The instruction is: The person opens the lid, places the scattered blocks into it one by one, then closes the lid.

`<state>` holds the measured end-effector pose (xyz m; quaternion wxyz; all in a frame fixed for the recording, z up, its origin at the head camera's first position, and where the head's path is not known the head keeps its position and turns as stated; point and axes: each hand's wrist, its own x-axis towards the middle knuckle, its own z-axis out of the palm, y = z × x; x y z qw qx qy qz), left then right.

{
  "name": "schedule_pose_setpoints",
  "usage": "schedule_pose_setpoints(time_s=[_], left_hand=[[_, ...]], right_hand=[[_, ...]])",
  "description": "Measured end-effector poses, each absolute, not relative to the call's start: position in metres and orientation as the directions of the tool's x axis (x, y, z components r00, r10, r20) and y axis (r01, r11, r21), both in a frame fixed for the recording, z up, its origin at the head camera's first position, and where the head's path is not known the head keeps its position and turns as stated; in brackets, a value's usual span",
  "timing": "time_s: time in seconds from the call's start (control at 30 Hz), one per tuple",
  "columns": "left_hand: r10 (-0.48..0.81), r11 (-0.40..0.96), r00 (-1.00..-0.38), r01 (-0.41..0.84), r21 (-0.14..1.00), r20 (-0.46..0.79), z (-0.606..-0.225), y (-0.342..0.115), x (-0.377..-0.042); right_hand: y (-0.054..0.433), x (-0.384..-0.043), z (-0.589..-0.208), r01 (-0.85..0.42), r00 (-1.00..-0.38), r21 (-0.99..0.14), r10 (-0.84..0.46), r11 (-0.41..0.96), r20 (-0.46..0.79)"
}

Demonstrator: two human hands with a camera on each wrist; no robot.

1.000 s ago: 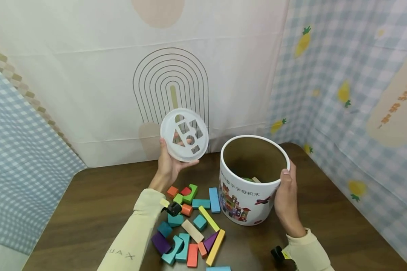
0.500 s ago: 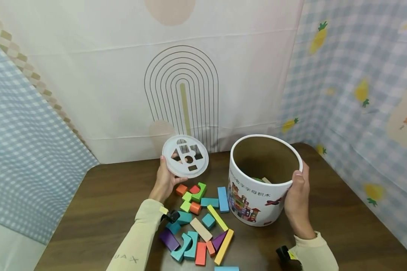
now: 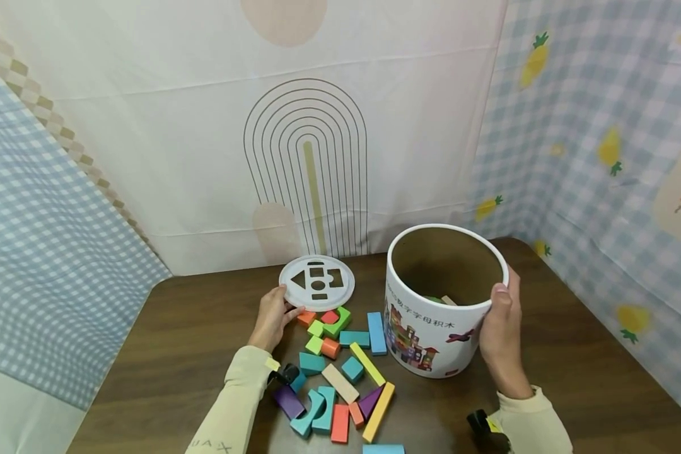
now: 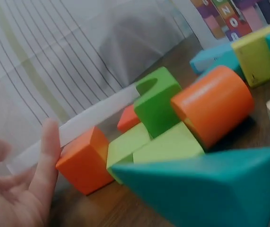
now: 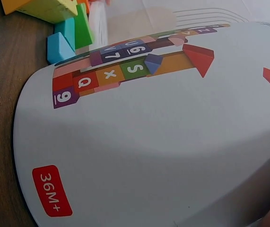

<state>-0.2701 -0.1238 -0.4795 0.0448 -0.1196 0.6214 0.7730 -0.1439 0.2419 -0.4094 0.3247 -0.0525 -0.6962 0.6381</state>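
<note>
A round white lid (image 3: 340, 295) with cut-out shapes lies almost flat at the back of the table; whether it fully touches the wood I cannot tell. My left hand (image 3: 270, 318) holds its left edge, and the left wrist view shows the lid (image 4: 99, 115) edge-on beside the fingers. To the right, a white printed bucket (image 3: 425, 334) stands with its mouth uncovered and a few blocks low inside. My right hand (image 3: 502, 334) grips the bucket's right side, thumb at the rim. Colourful toy blocks (image 3: 340, 383) lie scattered between my arms.
An orange block (image 4: 85, 161) sits right beside my left fingers. A light blue block (image 3: 377, 333) lies close to the bucket's left side. Patterned cloth (image 3: 204, 157) hangs behind the dark wooden table (image 3: 164, 353) and along both sides.
My left hand has lowered the lid from an upright tilt against the backdrop to nearly flat at the table's back. My right hand keeps its hold on the bucket.
</note>
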Motion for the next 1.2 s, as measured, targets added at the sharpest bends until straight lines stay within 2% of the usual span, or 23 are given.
schedule_pose_setpoints(time_s=[0.23, 0.53, 0.73, 0.9, 1.03, 1.2], left_hand=[[-0.119, 0.119, -0.957, -0.28, 0.953, -0.266, -0.469, -0.125, -0.261], [-0.119, 0.472, -0.982, -0.185, 0.862, -0.145, -0.465, -0.126, -0.243], [0.007, 0.631, -0.999, -0.028, 0.775, -0.041, -0.467, -0.128, -0.233], [0.15, 0.743, -0.988, 0.131, 0.656, 0.028, -0.467, -0.124, -0.227], [0.25, 0.795, -0.968, 0.2, 0.572, -0.01, -0.463, -0.12, -0.223], [0.343, 0.804, -0.936, 0.251, 0.539, -0.077, -0.457, -0.114, -0.219]], right_hand=[[0.24, -0.145, -0.41, -0.357, -0.776, -0.919, 0.494, 0.167, 0.391], [0.239, -0.146, -0.41, -0.36, -0.771, -0.918, 0.502, 0.165, 0.392], [0.239, -0.149, -0.411, -0.392, -0.749, -0.913, 0.535, 0.117, 0.39], [0.238, -0.15, -0.409, -0.403, -0.744, -0.912, 0.552, 0.076, 0.375], [0.238, -0.151, -0.409, -0.394, -0.747, -0.916, 0.555, 0.074, 0.366], [0.239, -0.151, -0.411, -0.363, -0.756, -0.928, 0.556, 0.084, 0.346]])
